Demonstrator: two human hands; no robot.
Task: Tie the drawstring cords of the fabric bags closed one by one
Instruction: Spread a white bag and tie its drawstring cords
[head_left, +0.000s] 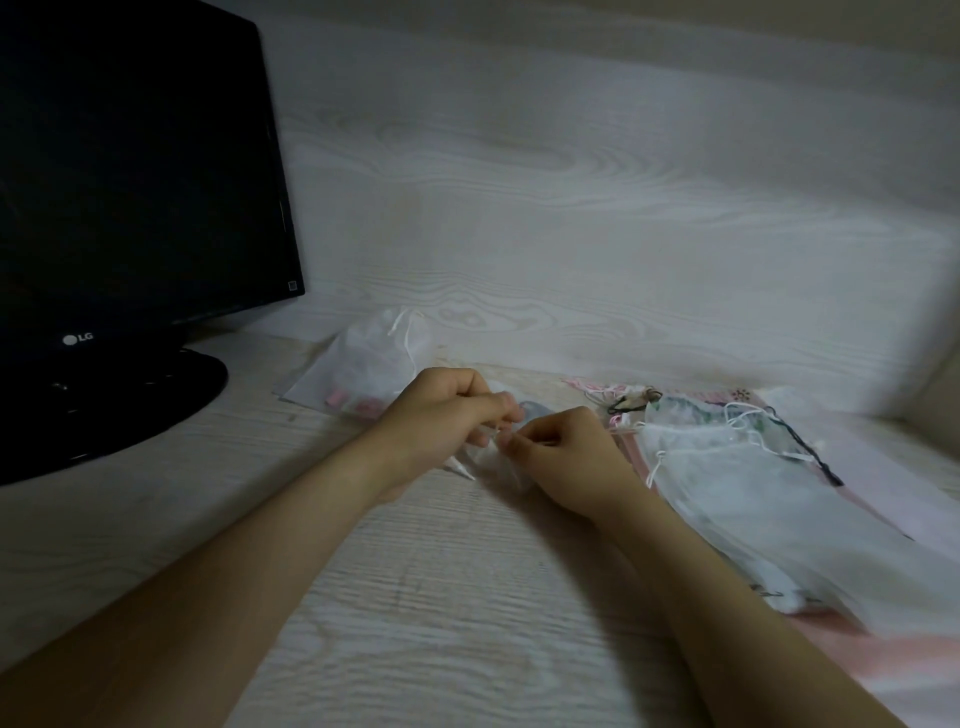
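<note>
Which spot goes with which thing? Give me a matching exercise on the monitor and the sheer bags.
Things:
1. black flat LG monitor
2. sheer white drawstring bag holding pink pieces
3. small sheer white bag
4. heap of sheer white fabric bags

Places:
a. on the pink patterned cloth
b. gripped between left hand and right hand
c. far left of the pale wood-grain desk
d. flat on the desk, behind the left hand

Pairs: 1-c, 2-d, 3-b, 4-a

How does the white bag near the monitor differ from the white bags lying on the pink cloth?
The bag by the monitor lies on the table and holds small pink things; the bags on the pink cloth lie heaped and look flat. The bag's neck looks gathered; the heaped bags' cords lie loose. All are sheer white.
</note>
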